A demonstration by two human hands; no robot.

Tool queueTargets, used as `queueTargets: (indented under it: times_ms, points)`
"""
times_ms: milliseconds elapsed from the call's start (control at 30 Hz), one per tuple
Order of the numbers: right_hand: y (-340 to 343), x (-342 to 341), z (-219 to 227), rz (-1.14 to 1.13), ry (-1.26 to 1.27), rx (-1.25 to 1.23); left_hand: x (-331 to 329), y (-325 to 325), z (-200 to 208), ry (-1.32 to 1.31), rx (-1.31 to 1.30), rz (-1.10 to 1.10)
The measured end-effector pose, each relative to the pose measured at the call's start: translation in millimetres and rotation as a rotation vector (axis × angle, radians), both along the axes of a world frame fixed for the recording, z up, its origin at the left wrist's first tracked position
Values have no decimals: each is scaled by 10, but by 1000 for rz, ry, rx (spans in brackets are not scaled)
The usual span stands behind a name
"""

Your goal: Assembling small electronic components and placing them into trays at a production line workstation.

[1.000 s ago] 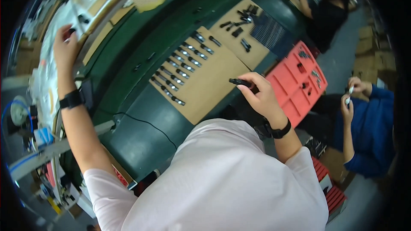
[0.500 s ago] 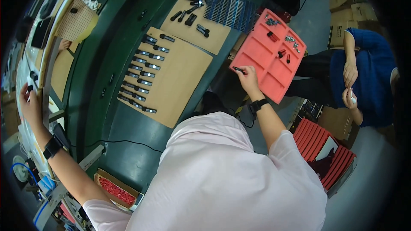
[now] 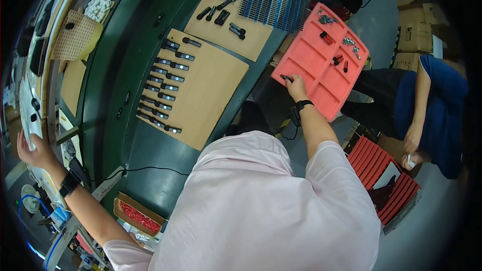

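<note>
My right hand (image 3: 297,88) is closed at the near left edge of a red compartment tray (image 3: 306,45), pinching a small black torch-shaped piece (image 3: 285,77). Part of that piece is hidden by my fingertips. Over at the far left, my left hand (image 3: 37,151) is held with fingers apart and nothing in it, beside the edge of a bench. Two small black parts (image 3: 34,105) lie on that bench a little beyond it. Other compartments of the tray hold small metal parts (image 3: 326,19) and red-and-black pieces (image 3: 337,59).
Rows of black torch-shaped pieces (image 3: 174,77) lie on a cardboard sheet (image 3: 211,90); more are heaped on another sheet beside a blue grid rack (image 3: 273,5). A box of red bits (image 3: 138,216) stands lower left. At right are a person (image 3: 427,115) and stacked red trays (image 3: 371,160).
My right hand has moved onto the tray's edge with the black piece. My left hand has drawn back from the black parts and spread its fingers. The person at right leans lower.
</note>
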State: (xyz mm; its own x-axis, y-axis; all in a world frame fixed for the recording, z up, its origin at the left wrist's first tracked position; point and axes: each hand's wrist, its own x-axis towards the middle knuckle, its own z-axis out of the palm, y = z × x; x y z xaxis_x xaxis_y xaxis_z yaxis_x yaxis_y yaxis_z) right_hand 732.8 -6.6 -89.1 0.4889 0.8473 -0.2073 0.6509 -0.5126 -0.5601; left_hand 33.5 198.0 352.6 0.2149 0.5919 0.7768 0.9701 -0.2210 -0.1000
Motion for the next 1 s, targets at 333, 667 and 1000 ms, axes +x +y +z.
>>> queueTargets:
  times_ms: [333, 667, 1000]
  points:
    - [40, 162, -104, 146, 128, 53, 982, -873, -443, 129, 91, -111]
    - [138, 56, -39, 143, 142, -32, 1149, -1291, -1146, -28, -125, -20]
    - [153, 94, 17, 150, 145, -101, 1147, -1459, -1409, -118, -221, 31]
